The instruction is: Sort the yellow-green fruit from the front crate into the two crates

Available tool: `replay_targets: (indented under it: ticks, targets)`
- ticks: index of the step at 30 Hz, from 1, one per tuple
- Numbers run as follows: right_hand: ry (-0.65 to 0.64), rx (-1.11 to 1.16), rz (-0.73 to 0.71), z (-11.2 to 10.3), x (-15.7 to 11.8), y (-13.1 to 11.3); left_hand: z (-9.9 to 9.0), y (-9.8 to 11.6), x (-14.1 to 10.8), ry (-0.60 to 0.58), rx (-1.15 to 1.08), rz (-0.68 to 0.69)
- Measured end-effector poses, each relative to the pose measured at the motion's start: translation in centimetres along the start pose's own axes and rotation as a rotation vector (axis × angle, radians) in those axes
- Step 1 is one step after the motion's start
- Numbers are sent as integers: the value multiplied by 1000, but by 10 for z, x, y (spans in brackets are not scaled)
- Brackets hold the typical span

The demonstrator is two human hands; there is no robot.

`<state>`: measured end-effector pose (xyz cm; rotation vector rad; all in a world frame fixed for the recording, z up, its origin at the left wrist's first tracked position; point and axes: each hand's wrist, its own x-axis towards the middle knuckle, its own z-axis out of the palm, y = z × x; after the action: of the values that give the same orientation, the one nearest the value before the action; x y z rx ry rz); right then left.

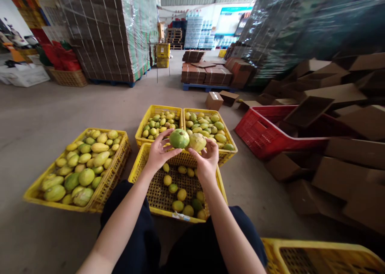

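Observation:
My left hand (159,151) grips a round, glossy green fruit (179,138), thumb below and fingers behind. My right hand (208,157) is closed on a paler, yellow-green, lumpy fruit (197,142). The two fruits, papaya-like in look, are held side by side and seem to touch. Below them stands a yellow plastic crate (141,158), with several small yellow and green fruits (181,194) lying loose on its perforated floor. My right forearm hides part of that crate.
Two fruit-filled yellow crates (159,107) (233,145) stand just behind, and another full crate (93,203) is at left. A red crate (255,139) and a heap of cardboard boxes (345,177) lie at right. Another yellow crate (319,244) is near my right knee. Wrapped pallets (99,29) stand farther back.

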<state>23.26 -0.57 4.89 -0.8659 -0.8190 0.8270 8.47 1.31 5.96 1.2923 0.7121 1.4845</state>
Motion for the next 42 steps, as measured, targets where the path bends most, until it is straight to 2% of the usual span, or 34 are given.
replay_targets:
  ticks: [10, 22, 25, 28, 33, 37, 42]
  targets:
    - [0, -78, -158, -6, 5, 1, 1, 0, -2, -27, 56, -2]
    - [3, -110, -164, -6, 5, 6, -2, -3, 2, -26, -13, -27]
    - [-20, -65, -85, -7, 4, 3, -4, -2, 3, 3, -58, -105]
    - [-25, 57, 73, -7, 4, 4, -8, 0, 5, 22, -175, -232]
    - [-18, 299, 319, -6, 9, 4, -14, -1, 5, -28, -386, -422]
    - [-75, 396, 367, -7, 13, -2, -14, -2, 5, -13, -476, -450]
    - [-143, 386, 375, -11, 15, -3, -13, 2, 8, 43, -529, -452]
